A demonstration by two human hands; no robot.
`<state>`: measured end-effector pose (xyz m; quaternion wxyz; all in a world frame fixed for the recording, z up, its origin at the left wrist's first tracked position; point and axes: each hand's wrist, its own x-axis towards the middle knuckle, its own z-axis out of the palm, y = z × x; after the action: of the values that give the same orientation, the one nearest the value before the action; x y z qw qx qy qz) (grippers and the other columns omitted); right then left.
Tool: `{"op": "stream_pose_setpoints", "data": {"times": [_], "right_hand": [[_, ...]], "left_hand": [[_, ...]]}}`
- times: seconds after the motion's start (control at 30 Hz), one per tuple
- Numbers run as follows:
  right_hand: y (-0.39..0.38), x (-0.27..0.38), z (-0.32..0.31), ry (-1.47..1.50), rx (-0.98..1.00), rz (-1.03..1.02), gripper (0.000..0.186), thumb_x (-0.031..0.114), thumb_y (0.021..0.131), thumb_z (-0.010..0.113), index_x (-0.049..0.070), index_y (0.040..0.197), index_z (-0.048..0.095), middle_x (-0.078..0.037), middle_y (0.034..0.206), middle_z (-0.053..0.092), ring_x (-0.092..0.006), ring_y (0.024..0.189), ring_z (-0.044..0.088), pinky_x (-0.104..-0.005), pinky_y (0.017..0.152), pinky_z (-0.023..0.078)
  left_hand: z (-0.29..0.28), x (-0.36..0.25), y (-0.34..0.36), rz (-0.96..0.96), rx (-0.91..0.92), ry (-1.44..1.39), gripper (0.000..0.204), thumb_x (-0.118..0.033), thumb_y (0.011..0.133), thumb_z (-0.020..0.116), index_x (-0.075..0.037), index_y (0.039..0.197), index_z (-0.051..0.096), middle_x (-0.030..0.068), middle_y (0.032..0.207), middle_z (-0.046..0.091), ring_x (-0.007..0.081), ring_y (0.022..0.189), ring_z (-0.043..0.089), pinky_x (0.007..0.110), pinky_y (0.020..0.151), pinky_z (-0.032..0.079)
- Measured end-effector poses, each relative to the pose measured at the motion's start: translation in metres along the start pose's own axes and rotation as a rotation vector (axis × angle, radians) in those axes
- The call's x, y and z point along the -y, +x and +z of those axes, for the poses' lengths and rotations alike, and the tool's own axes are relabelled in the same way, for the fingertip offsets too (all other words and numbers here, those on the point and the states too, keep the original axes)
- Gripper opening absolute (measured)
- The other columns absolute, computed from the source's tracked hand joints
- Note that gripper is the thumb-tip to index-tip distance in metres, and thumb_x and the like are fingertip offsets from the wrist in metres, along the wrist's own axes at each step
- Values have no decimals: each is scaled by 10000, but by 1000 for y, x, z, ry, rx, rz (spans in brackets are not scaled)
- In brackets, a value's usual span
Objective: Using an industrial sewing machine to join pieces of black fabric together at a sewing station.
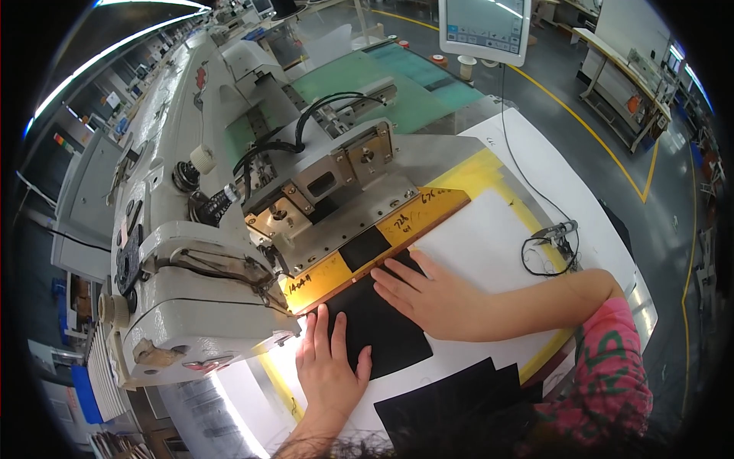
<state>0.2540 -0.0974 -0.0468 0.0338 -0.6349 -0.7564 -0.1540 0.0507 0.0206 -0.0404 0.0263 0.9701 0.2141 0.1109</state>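
The left hand (332, 375) is lying flat, fingers extended and apart, along the left edge of a black piece (390, 344); the right hand (440, 294) is resting, fingers similarly spread, on its upper right part, neither hand gripping. The piece is lying over a white sheet (489, 245), its upper edge meeting the yellow plate (325, 277) beside the machine (191, 329). Other black pieces (451, 405) are lying nearby.

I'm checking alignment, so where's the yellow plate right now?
Near the head view's centre, the yellow plate slants up rightward just beyond the left hand and right hand, along the metal bar.
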Motion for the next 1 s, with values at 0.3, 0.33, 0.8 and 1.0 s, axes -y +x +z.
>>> {"op": "stream_pose_setpoints", "data": {"times": [0.3,0.33,0.8,1.0], "right_hand": [[8,4,9,119,29,92,551,345,908,532,-26,1312,485,-176,1347,475,-279,1262,456,-486,1083,279],[8,5,9,119,29,86,551,345,908,532,-26,1312,485,-176,1347,475,-279,1262,456,-486,1083,279],[-7,-7,7,148,30,117,555,340,954,474,-116,1272,470,-255,1301,490,-358,1257,449,-455,1092,285],[-9,-3,10,110,-18,128,551,326,943,490,-125,1258,475,-258,1285,502,-379,1233,467,-460,1084,300]], "left_hand": [[2,2,0,-12,-36,-105,625,-269,767,705,-41,1306,486,184,1409,410,359,1294,399,442,1018,336],[2,2,-2,-18,-38,-104,625,-269,767,705,-41,1306,486,184,1409,410,359,1294,399,442,1018,336],[-3,1,-1,-14,9,21,616,-368,784,684,-36,1277,519,170,1390,435,347,1257,439,453,991,357],[-1,1,-1,-7,2,61,604,-394,795,677,-30,1258,542,174,1382,447,346,1261,439,446,974,372]]}}
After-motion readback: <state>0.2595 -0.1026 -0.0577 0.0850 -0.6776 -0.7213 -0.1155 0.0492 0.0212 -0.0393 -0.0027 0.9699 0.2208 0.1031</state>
